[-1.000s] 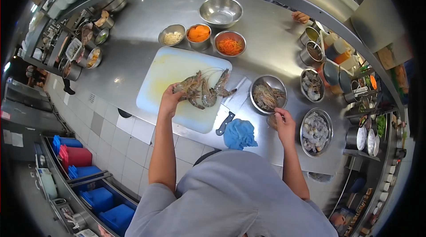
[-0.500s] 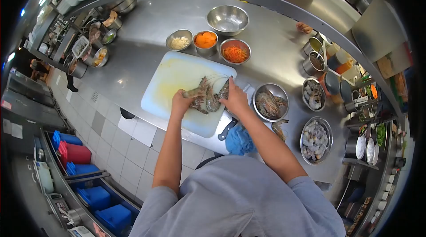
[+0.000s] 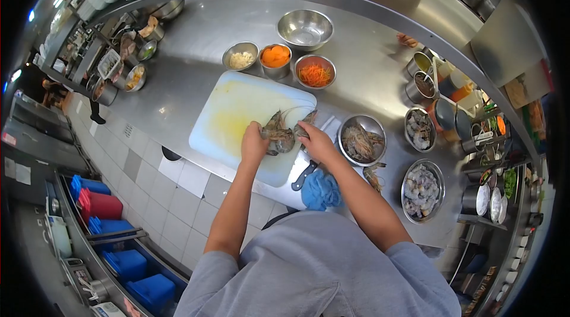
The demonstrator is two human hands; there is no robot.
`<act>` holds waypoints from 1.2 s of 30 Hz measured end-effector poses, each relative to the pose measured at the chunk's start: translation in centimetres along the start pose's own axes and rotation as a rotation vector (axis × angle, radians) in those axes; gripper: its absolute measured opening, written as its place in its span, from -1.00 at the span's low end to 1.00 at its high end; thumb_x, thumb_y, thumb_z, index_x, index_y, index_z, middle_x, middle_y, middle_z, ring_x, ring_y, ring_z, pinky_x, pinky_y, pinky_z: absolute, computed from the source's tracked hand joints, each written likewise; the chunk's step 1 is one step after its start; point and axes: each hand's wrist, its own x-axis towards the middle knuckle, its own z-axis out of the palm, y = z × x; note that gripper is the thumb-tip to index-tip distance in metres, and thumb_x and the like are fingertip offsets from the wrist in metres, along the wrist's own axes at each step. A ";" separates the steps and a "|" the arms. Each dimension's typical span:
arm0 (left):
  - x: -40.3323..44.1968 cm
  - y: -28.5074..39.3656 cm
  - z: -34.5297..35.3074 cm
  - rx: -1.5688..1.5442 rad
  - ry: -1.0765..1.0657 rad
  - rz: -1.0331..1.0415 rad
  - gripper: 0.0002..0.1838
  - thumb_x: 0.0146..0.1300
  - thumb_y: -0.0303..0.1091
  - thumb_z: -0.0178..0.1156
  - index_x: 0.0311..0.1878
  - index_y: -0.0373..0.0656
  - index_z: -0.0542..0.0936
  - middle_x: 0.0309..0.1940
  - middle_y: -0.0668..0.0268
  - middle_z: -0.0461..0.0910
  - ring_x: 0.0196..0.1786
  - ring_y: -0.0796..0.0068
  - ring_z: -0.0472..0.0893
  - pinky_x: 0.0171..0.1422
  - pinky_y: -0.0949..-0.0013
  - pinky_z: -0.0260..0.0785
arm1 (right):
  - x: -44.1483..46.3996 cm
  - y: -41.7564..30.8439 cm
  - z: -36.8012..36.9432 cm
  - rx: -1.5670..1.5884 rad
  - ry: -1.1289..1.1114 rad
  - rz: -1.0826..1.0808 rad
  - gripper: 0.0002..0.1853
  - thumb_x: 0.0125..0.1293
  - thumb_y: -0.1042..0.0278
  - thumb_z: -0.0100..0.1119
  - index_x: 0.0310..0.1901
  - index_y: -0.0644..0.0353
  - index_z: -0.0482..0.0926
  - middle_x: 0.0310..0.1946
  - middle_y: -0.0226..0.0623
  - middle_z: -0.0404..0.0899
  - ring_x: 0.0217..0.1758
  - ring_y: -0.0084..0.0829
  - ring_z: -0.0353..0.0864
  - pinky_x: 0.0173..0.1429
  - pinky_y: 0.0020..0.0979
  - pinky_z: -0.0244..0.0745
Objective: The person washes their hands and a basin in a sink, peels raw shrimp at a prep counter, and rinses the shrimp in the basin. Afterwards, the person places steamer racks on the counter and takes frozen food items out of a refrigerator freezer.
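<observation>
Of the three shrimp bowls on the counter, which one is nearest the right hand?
The bowl of browner shrimp, just beyond the right hand; the upper bowl and lower bowl, with greyer shrimp, stand farther right.

Another person's hand (image 3: 406, 40) — partly hidden behind the shelf edge (image 3: 356, 3)

Wearer's shirt (image 3: 320, 257): plain grey with a faint blue cast, looking like soft matte cloth. Creases are running across the torso, a sharper fold or seam line (image 3: 338, 298) is showing low in view, can't tell which. Left sleeve (image 3: 209, 278) and right sleeve (image 3: 415, 269) are matching the shirt, both ending short and leaving the forearms bare. Left hand (image 3: 254, 143) and right hand (image 3: 317, 142) are showing bare too.
</observation>
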 end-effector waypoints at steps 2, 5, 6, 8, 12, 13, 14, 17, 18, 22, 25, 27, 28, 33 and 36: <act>-0.7 -0.4 0.2 -0.042 0.049 0.054 -0.60 -0.10 -0.61 0.33 -0.19 -0.22 0.39 -0.26 0.00 0.48 -0.13 -0.09 0.53 -0.05 0.04 0.40 | -0.6 0.2 -1.0 0.123 0.014 0.012 -0.42 0.29 0.31 0.25 0.35 0.08 0.38 0.22 -0.07 0.52 0.27 -0.09 0.52 0.30 -0.22 0.40; -1.4 -1.0 0.4 -0.196 0.169 0.240 -0.58 -0.13 -0.69 0.28 -0.20 -0.21 0.34 -0.27 0.07 0.42 -0.18 -0.06 0.49 -0.08 0.09 0.37 | -2.6 -1.9 -4.8 0.415 0.001 0.133 -0.40 0.27 0.36 0.31 0.35 0.02 0.41 0.16 -0.06 0.57 0.20 -0.24 0.57 0.28 -0.33 0.41; -1.6 -1.0 0.2 -0.232 0.189 0.278 -0.58 -0.15 -0.72 0.24 -0.21 -0.21 0.33 -0.26 0.09 0.41 -0.18 -0.03 0.47 -0.08 0.13 0.37 | -3.1 -1.7 -5.4 0.415 0.002 0.134 -0.40 0.27 0.36 0.31 0.35 0.02 0.41 0.16 -0.06 0.57 0.20 -0.24 0.57 0.28 -0.33 0.41; -1.8 -0.9 -0.2 -0.269 0.208 0.315 -0.58 -0.17 -0.75 0.20 -0.22 -0.20 0.32 -0.24 0.12 0.39 -0.18 0.01 0.46 -0.08 0.17 0.36 | -4.5 -0.8 -6.3 0.476 0.065 0.109 -0.37 0.24 0.36 0.34 0.36 -0.02 0.41 0.08 -0.06 0.59 0.14 -0.29 0.57 0.25 -0.37 0.41; -1.9 0.3 -0.6 -0.344 0.309 0.426 -0.58 -0.21 -0.79 0.14 -0.25 -0.18 0.30 -0.25 0.12 0.36 -0.15 0.05 0.44 -0.02 0.20 0.36 | -7.9 -1.0 -9.4 0.422 0.164 0.161 -0.32 0.19 0.38 0.39 0.37 -0.06 0.41 -0.04 -0.14 0.62 0.08 -0.35 0.54 0.22 -0.36 0.42; -1.9 0.9 -0.8 -0.365 0.333 0.460 -0.58 -0.21 -0.79 0.12 -0.26 -0.17 0.30 -0.25 0.12 0.36 -0.15 0.06 0.44 0.00 0.21 0.36 | -8.7 -1.2 -10.4 0.400 0.181 0.159 -0.30 0.15 0.39 0.42 0.36 -0.08 0.42 -0.07 -0.15 0.62 0.07 -0.36 0.55 0.23 -0.36 0.41; -1.9 1.4 -0.9 -0.372 0.324 0.466 -0.58 -0.21 -0.79 0.12 -0.26 -0.17 0.30 -0.25 0.12 0.36 -0.15 0.06 0.44 0.00 0.21 0.36 | -9.5 -0.7 -10.9 0.396 0.191 0.165 -0.30 0.15 0.39 0.42 0.36 -0.08 0.42 -0.07 -0.15 0.62 0.07 -0.36 0.55 0.23 -0.36 0.41; -2.0 4.4 0.0 -0.494 0.280 0.451 -0.58 -0.19 -0.77 0.15 -0.25 -0.17 0.31 -0.20 0.11 0.38 -0.07 0.16 0.45 0.07 0.23 0.35 | -12.5 1.3 -12.5 0.321 0.270 0.281 -0.28 0.10 0.39 0.45 0.35 -0.12 0.44 -0.07 -0.15 0.61 0.03 -0.34 0.58 0.19 -0.35 0.44; -2.2 5.7 0.7 -0.528 0.226 0.387 -0.59 -0.14 -0.75 0.17 -0.22 -0.17 0.31 -0.22 0.14 0.42 -0.11 0.25 0.48 0.01 0.27 0.38 | -13.4 1.9 -13.1 0.302 0.291 0.308 -0.28 0.10 0.39 0.45 0.35 -0.12 0.44 -0.07 -0.15 0.61 0.03 -0.34 0.58 0.19 -0.35 0.44; -3.2 11.8 3.8 -1.005 -0.309 -0.123 -0.61 0.03 -0.70 0.19 -0.11 -0.18 0.31 -0.32 0.25 0.52 -0.30 0.48 0.56 -0.24 0.42 0.44 | -15.4 3.8 -15.4 0.111 0.320 0.350 -0.32 0.10 0.38 0.44 0.32 -0.13 0.48 -0.13 -0.12 0.60 -0.02 -0.17 0.59 0.13 -0.25 0.47; -3.5 16.1 7.6 -1.179 -0.439 -0.245 -0.59 0.10 -0.67 0.20 -0.01 -0.20 0.32 -0.36 0.27 0.56 -0.42 0.52 0.56 -0.34 0.46 0.45 | -15.2 3.1 -16.9 -0.173 0.228 0.288 -0.29 0.06 0.34 0.45 0.32 -0.19 0.48 -0.17 -0.25 0.63 -0.02 -0.16 0.57 0.12 -0.20 0.43; -2.9 16.8 11.1 -1.252 -0.522 -0.302 -0.58 0.10 -0.66 0.22 0.01 -0.21 0.33 -0.32 0.23 0.57 -0.39 0.51 0.58 -0.31 0.45 0.47 | -14.4 3.1 -17.5 -0.216 0.181 0.253 -0.30 0.06 0.35 0.44 0.31 -0.17 0.49 -0.15 -0.26 0.64 0.02 -0.16 0.56 0.13 -0.20 0.42; -2.5 16.8 13.2 -1.190 -0.546 -0.260 -0.52 0.10 -0.63 0.25 0.08 -0.23 0.32 -0.24 0.17 0.57 -0.30 0.44 0.60 -0.22 0.42 0.49 | -14.2 3.1 -17.9 -0.261 0.126 0.215 -0.32 0.06 0.36 0.43 0.30 -0.16 0.50 -0.12 -0.27 0.64 0.07 -0.17 0.54 0.15 -0.19 0.41; -3.7 18.8 12.5 -0.757 -0.613 -0.113 -0.24 0.12 -0.50 0.35 0.39 -0.26 0.24 0.17 -0.03 0.44 0.10 0.20 0.53 0.18 0.28 0.44 | -13.8 7.3 -16.7 -0.391 0.097 0.053 -0.39 0.07 0.40 0.41 0.23 -0.08 0.55 0.02 -0.26 0.62 0.20 -0.15 0.48 0.24 -0.17 0.36; -4.4 17.8 9.3 -0.663 -0.498 0.131 -0.30 0.12 -0.47 0.35 0.35 -0.25 0.33 0.21 0.02 0.45 0.04 0.25 0.55 0.14 0.29 0.46 | -15.2 8.3 -16.1 -0.321 0.192 0.016 -0.45 0.09 0.44 0.38 0.19 -0.01 0.57 0.07 -0.24 0.59 0.24 -0.12 0.46 0.29 -0.18 0.35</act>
